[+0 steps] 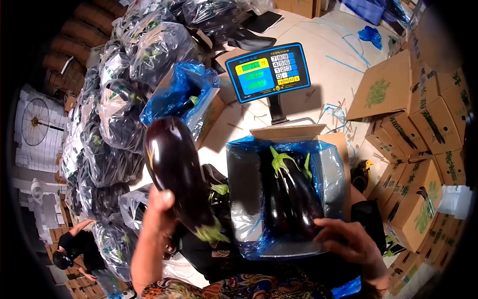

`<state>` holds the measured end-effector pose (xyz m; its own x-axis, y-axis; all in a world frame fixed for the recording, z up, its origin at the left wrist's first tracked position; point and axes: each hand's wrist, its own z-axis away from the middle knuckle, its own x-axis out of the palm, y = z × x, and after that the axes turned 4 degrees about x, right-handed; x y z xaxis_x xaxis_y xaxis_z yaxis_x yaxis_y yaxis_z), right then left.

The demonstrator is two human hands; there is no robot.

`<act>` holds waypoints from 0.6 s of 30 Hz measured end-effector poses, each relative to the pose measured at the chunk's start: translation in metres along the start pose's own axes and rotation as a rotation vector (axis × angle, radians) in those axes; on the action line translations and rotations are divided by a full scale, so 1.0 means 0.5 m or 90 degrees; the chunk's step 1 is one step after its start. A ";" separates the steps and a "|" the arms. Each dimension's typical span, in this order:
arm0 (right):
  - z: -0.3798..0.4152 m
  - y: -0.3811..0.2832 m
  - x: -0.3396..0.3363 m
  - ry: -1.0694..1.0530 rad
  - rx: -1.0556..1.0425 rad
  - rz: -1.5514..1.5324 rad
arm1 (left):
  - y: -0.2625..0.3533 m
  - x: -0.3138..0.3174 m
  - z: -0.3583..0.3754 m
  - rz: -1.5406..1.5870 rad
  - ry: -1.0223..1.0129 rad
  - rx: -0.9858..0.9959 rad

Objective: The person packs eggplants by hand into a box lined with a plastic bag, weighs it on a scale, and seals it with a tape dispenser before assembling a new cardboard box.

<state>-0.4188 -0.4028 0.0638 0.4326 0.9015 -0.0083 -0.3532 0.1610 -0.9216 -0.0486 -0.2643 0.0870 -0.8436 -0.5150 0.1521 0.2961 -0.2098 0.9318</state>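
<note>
A large dark purple eggplant (177, 169) is in my left hand (158, 208), its rounded end up and its green stem end down, left of the open box. My right hand (343, 239) is at the box's lower right, fingers bent and apart, the fingertips at the lower end of an eggplant (298, 192) lying inside. The cardboard box (289, 132) is lined with blue plastic (251, 239) and holds several eggplants with green stems. Behind it stands a digital scale display (269, 72) with lit green readouts; its digits are too blurred to read.
A second blue-lined box (201, 107) stands at the upper left of the first. Clear bags of eggplants (122, 112) are piled along the left. Stacked cartons (416, 199) fill the right side. Blue straps (343, 60) lie on the floor. Another person (82, 249) bends at the lower left.
</note>
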 end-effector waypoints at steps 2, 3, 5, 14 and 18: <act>-0.011 0.024 0.006 0.063 -0.013 0.040 | 0.007 -0.052 -0.047 -0.181 0.052 0.108; -0.022 0.036 0.008 0.078 -0.025 0.044 | -0.013 -0.108 -0.072 -0.114 0.021 0.051; -0.039 0.048 0.003 0.097 -0.016 0.122 | -0.077 -0.166 -0.122 0.032 0.172 -0.050; -0.192 0.066 -0.010 0.106 0.021 0.344 | -0.300 -0.262 -0.206 0.146 0.144 -0.190; -0.270 0.125 -0.005 0.120 0.093 0.408 | -0.385 -0.309 -0.211 0.175 0.143 -0.196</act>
<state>-0.3299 -0.4492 -0.0459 0.2329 0.7538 -0.6144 -0.6899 -0.3172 -0.6507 0.0718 -0.2323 -0.1508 -0.6081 -0.7455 0.2728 0.6421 -0.2599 0.7212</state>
